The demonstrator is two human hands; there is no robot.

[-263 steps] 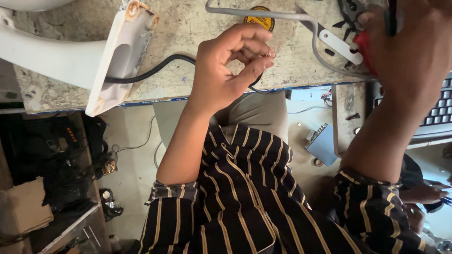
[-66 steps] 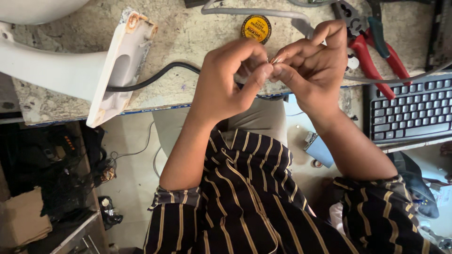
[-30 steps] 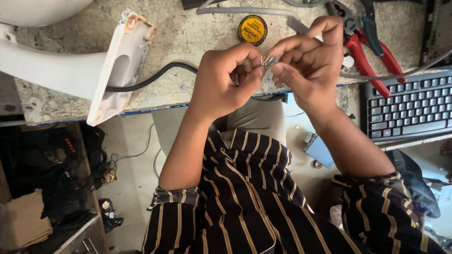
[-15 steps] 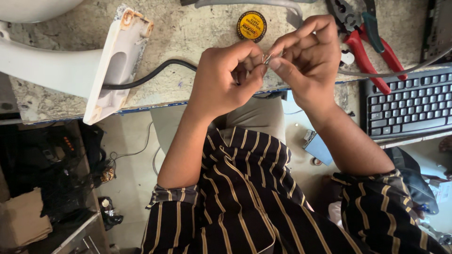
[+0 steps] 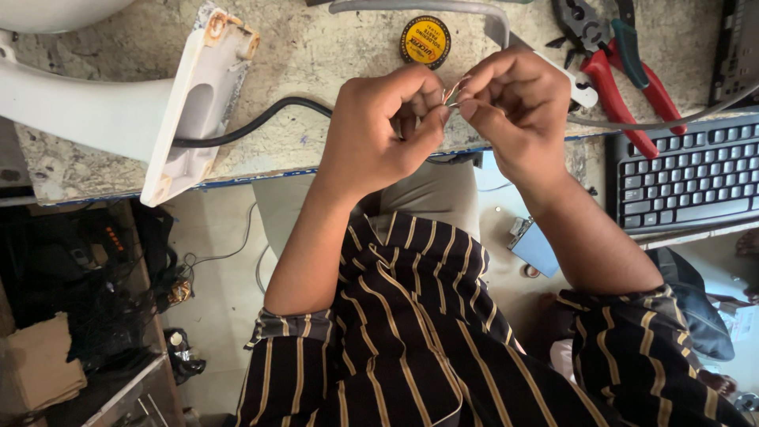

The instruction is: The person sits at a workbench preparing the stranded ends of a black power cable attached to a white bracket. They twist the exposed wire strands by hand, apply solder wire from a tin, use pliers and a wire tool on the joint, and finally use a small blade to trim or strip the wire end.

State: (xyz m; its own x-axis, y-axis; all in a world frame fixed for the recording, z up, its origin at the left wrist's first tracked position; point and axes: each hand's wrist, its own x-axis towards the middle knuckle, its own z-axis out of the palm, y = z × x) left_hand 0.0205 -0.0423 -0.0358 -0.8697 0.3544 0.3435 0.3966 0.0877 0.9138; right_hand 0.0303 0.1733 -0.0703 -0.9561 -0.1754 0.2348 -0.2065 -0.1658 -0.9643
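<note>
Bare wire ends pinched between two hands above a stone worktop.

The left hand (image 5: 383, 130) and right hand (image 5: 518, 107) meet fingertip to fingertip, each grip narrow and closed on the thin wire ends (image 5: 452, 88) held just above the worktop's (image 5: 316, 47) near edge. The strands look light, springy and easily kinked, so they are best taken close to the tips, as here; a pinch further back would probably let them splay. The worktop is rough, speckled and hard. On it lie a white plastic housing (image 5: 194, 103) with a black cable (image 5: 261, 122) running from it, a small round yellow-and-black tin (image 5: 425, 41), and red-handled pliers (image 5: 613, 67). A black keyboard (image 5: 684, 178) sits on a lower shelf at right. Below, a pale floor and cluttered dark shelving at left.
</note>
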